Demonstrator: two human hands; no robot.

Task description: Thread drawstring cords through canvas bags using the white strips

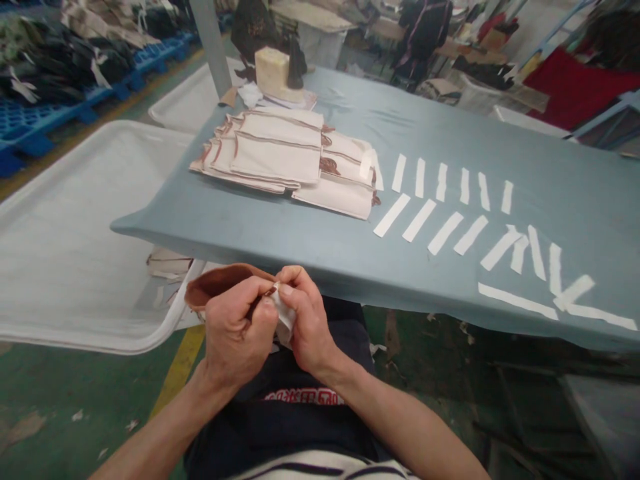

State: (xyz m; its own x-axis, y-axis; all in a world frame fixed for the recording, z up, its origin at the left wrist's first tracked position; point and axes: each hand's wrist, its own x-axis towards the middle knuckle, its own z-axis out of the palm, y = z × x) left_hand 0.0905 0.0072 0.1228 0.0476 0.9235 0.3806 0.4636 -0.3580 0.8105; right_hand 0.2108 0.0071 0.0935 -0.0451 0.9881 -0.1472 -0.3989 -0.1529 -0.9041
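Observation:
Close to my body, just off the table's near edge, my left hand (239, 333) is closed on a brown-lined cloth pouch (220, 280), whose open mouth shows behind the fingers. My right hand (309, 327) meets it, thumb and fingers pinching the pouch's edge together with a white piece (284, 315) that hangs between the hands. The thumbs almost touch there; the exact pinch point is partly covered. Beyond the hands, a stack of cream cloth pouches (277, 157) with brown trim lies on the table. White strips (445, 233) are laid out in rows to its right.
A blue-grey cloth covers the table (240, 230). At left stands a large white bin (90, 233), with more cream pouches (169, 262) beside it under the table edge. A yellowish block (273, 72) sits at the far corner near a grey post (210, 47). Blue pallets (80, 100) hold dark cloth.

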